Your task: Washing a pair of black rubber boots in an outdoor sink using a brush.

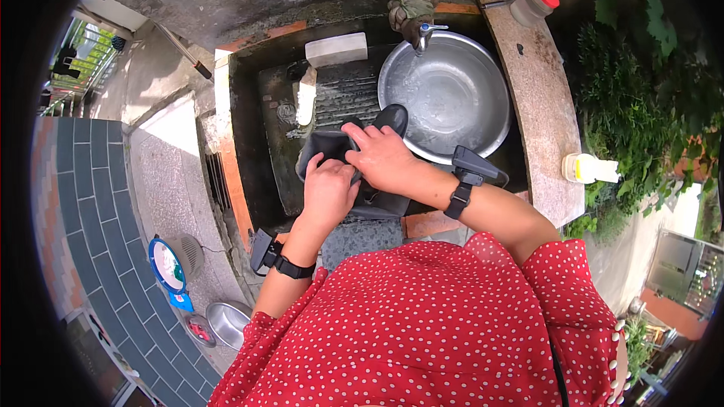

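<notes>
My left hand (330, 189) grips the near edge of a black rubber boot's opening (317, 146), with its fingers at the rim. My right hand (380, 155) holds the boot's rim from the right side, close to the left hand. A dark rounded toe (394, 117) shows beyond the right hand, near the rim of a large metal basin (500, 90). The basin sits in a concrete wash sink under a tap (422, 39) wrapped in cloth. More black material (379, 207) lies below my hands; whether it belongs to the same boot I cannot tell.
A scrubbing brush (306, 99) lies on the ribbed washboard, below a pale block (336, 50). On the right ledge (540, 79) stand a red-lidded jar (534, 4) and a yellow-and-white container (588, 169). A waste basket (184, 257) and a smaller metal basin (229, 322) are at lower left.
</notes>
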### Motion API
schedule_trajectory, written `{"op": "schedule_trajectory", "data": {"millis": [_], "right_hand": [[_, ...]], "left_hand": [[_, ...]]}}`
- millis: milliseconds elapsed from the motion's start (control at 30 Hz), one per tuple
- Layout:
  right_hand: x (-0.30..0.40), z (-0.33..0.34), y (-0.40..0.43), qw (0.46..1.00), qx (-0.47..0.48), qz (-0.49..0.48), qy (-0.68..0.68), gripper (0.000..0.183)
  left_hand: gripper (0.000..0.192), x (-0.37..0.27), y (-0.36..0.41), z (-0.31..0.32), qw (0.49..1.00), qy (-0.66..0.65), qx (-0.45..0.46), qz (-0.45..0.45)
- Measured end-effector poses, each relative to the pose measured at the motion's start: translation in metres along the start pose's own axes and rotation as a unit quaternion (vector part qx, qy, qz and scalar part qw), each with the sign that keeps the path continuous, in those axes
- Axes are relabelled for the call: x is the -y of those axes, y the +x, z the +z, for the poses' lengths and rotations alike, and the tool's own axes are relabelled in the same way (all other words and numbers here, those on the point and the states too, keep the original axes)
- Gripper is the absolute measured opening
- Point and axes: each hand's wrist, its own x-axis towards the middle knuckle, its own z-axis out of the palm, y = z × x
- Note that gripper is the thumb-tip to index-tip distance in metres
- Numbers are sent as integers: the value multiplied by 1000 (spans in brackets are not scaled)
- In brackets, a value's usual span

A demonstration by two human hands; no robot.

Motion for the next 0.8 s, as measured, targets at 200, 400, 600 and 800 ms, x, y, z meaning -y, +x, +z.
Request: {"op": "schedule_trajectory", "data": {"millis": [200,400,600,800], "right_hand": [[-62,-51,-60,984,-32,116,128,19],[-153,-150,-145,967,-80,224,92,28],[-274,-183,-224,955,-30,291,-46,25],[-358,-179,-287,921,28,377,-100,32]], "left_hand": [[30,-23,13,-26,944,-212,-246,61],[19,85,-41,35,900,-322,-228,-186],[16,116,-66,62,863,-398,-125,-284],[16,136,-90,74,856,-395,-100,-317]]}}
